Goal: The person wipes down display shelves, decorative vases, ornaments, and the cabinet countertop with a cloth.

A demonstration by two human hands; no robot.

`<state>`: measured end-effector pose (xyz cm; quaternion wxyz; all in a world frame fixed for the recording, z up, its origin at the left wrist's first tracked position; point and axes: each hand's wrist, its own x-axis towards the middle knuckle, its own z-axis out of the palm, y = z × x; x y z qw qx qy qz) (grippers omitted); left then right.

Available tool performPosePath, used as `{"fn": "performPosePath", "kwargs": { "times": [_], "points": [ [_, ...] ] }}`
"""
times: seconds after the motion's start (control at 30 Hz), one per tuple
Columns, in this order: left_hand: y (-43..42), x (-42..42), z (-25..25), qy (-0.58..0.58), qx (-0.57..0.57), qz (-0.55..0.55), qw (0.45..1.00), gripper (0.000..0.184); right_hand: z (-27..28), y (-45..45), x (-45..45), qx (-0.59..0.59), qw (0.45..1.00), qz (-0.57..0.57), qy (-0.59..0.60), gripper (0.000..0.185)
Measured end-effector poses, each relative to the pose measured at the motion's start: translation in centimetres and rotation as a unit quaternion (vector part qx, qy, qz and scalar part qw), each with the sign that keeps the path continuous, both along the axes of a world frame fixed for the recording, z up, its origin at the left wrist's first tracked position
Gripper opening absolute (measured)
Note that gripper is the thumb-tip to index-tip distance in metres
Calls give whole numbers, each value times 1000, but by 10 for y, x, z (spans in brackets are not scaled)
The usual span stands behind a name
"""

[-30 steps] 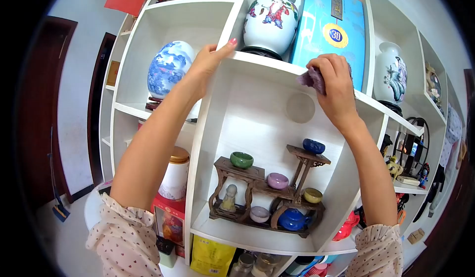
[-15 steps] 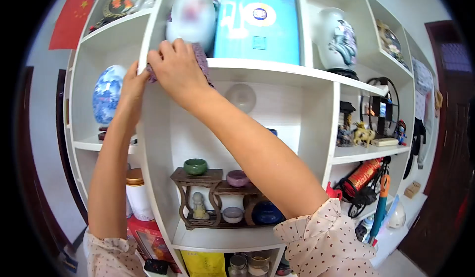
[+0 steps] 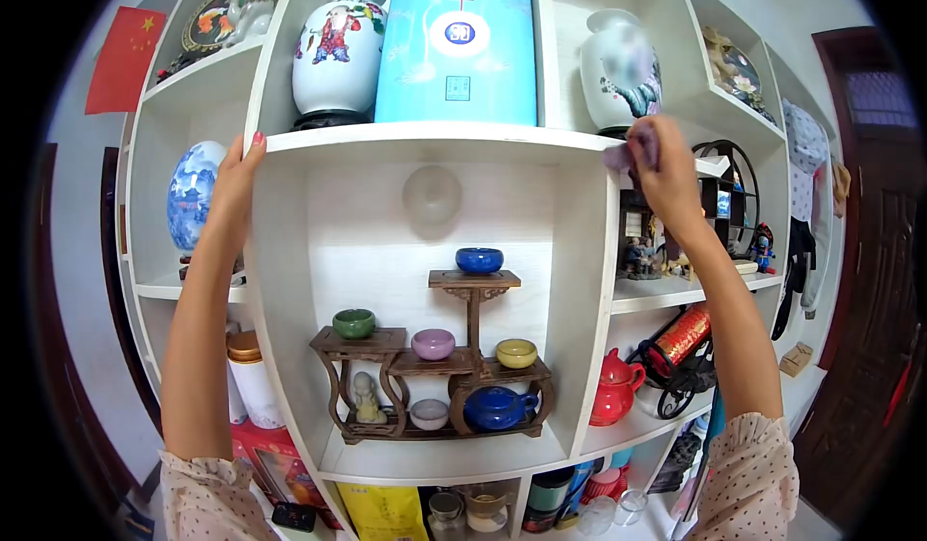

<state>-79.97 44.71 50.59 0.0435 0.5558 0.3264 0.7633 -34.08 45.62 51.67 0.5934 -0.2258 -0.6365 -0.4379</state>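
My right hand (image 3: 664, 169) grips a crumpled purple cloth (image 3: 645, 147) against the front edge of the white upper shelf board (image 3: 406, 135), at its right part. Just above it stands a white vase with a dark landscape painting (image 3: 621, 72) on a dark base. My left hand (image 3: 239, 179) is wrapped round the upright divider (image 3: 259, 106) of the shelf, thumb on its front; the other fingers are partly hidden. Left of that hand is a blue-and-white oval vase (image 3: 191, 193). A figure-painted vase (image 3: 338, 53) and a tall light-blue box (image 3: 459, 58) sit on the upper board.
Below, a wooden display stand (image 3: 391, 338) carries small bowls, a blue teapot (image 3: 497, 408) and a figurine (image 3: 367, 398). At right are a red teapot (image 3: 614, 388) and a round-framed ornament (image 3: 729, 193). A red flag (image 3: 124, 58) hangs at left.
My right hand has moved with the cloth along the shelf edge from far left to the right. My left hand stays at the left divider. The view has shifted slightly.
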Motion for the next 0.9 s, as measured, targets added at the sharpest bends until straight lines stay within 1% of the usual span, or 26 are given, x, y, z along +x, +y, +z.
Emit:
{"fn": "performPosePath", "kwargs": {
  "times": [0.03, 0.07, 0.1, 0.17, 0.23, 0.3, 0.37, 0.4, 0.43, 0.5, 0.53, 0.57, 0.6, 0.63, 0.67, 0.7, 0.77, 0.8, 0.83, 0.9],
  "points": [
    [2, -3, 0, -1, -7, -22, 1000, 48, 2, -6, 0, -21, 997, 48, 59, 20],
    [5, -7, 0, -1, -14, -44, 999, 47, 7, -6, -1, -9, 991, 109, 77, 16],
    [11, -12, 0, 0, -12, -44, 999, 47, 13, -5, -5, -7, 991, 110, 77, 16],
    [25, -22, 2, -16, 2, -23, 1000, 45, 32, -3, -23, 43, 991, 114, 58, 18],
    [27, -25, 1, 0, 5, -24, 1000, 44, 57, -3, -48, 125, 988, 85, 4, 19],
    [26, -25, 2, 15, 4, -22, 1000, 44, 91, -3, -72, 162, 984, 75, 10, 19],
    [24, -19, 0, 3, 20, 19, 1000, 40, 127, 14, -87, 206, 973, 100, 36, 21],
    [24, -22, 0, 1, 20, 22, 1000, 40, 136, 26, -90, 172, 981, 66, 63, 25],
    [26, -26, 2, 8, 11, 16, 1000, 39, 140, 35, -92, 35, 998, -10, 61, 28],
    [33, -32, 3, 18, -7, 2, 1000, 39, 112, 54, -94, 149, 988, -26, 33, 28],
    [36, -35, 2, 18, 12, -18, 1000, 40, 97, 52, -89, 143, 989, -21, -1, 25],
    [39, -37, 2, 17, 32, -40, 999, 40, 84, 47, -79, 136, 990, -30, 0, 25],
    [41, -36, 2, 10, 45, -26, 999, 41, 70, 36, -65, 68, 996, -2, -65, 23],
    [41, -37, 2, 16, 38, -35, 999, 41, 57, 26, -51, -3, 992, 27, -126, 22],
    [42, -38, 3, 7, 35, -37, 999, 40, 45, 16, -42, 63, 991, 1, -121, 20],
    [42, -38, 3, -6, 33, -40, 999, 40, 37, 14, -32, 56, 991, -8, -119, 20],
    [41, -40, 3, -4, 21, -44, 999, 41, 16, 16, -16, 72, 995, 0, -66, 22],
    [39, -39, 3, -3, 16, -38, 999, 43, -3, 25, -13, 57, 995, -19, -83, 23],
    [33, -34, 2, 3, 5, -43, 999, 43, -19, 22, -21, 47, 997, -30, -59, 22],
    [26, -25, 1, -27, -12, 18, 999, 55, -45, 19, -25, 5, 1000, -24, -19, 21]
  ]
}}
